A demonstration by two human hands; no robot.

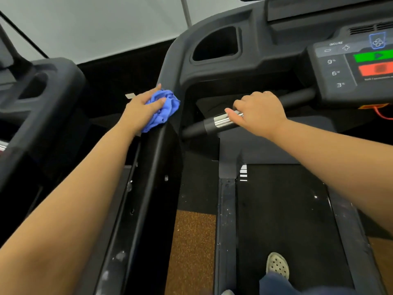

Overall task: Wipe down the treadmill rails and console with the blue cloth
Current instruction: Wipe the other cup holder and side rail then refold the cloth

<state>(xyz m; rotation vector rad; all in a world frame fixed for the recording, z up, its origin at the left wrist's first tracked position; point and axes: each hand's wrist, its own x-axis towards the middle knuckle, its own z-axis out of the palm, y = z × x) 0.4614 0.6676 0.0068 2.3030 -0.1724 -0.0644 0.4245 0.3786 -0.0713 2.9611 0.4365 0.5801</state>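
The blue cloth point(162, 108) is bunched on the treadmill's left side rail point(153, 158), just below where it curves up into the console point(350, 69). The left hand point(142, 109) grips and presses the cloth. The right hand point(258, 113) wraps around the front handlebar point(210, 124), over its chrome band.

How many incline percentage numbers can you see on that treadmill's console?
3, stacked in a column on the console's left side: 9 on top, 6 in the middle, 3 at the bottom. More may lie beyond the picture's right edge.
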